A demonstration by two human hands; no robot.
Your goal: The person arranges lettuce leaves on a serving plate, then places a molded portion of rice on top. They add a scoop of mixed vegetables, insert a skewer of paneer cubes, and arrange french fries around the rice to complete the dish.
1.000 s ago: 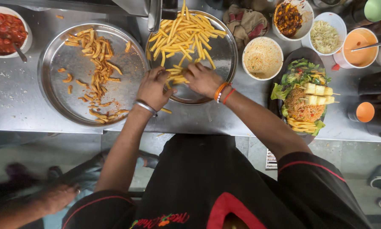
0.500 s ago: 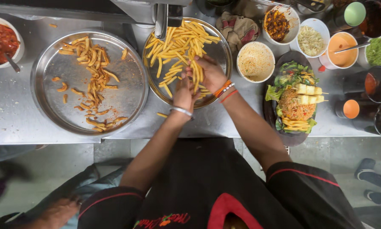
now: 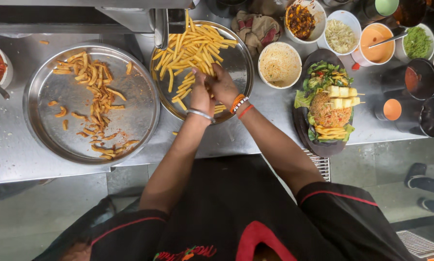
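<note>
counter: stainless steel worktop [image 3: 14, 145] crowded with trays, bowls and sauce cups.
left hand: left hand [image 3: 201, 94] cupped, fingers pressed together around a bunch of pale fries [image 3: 193, 46], over the near part of the round fry tray [image 3: 238, 60].
right hand: right hand [image 3: 223, 84] curled against the left, pinching the same bunch.
spill risk: loose fries could slip between the palms and drop over the tray's near rim; some already lie on the steel.
neighbours: seasoned fries tray [image 3: 139, 111] to the left, garnished platter [image 3: 301, 121] to the right; a swinging elbow could nudge either.
</note>
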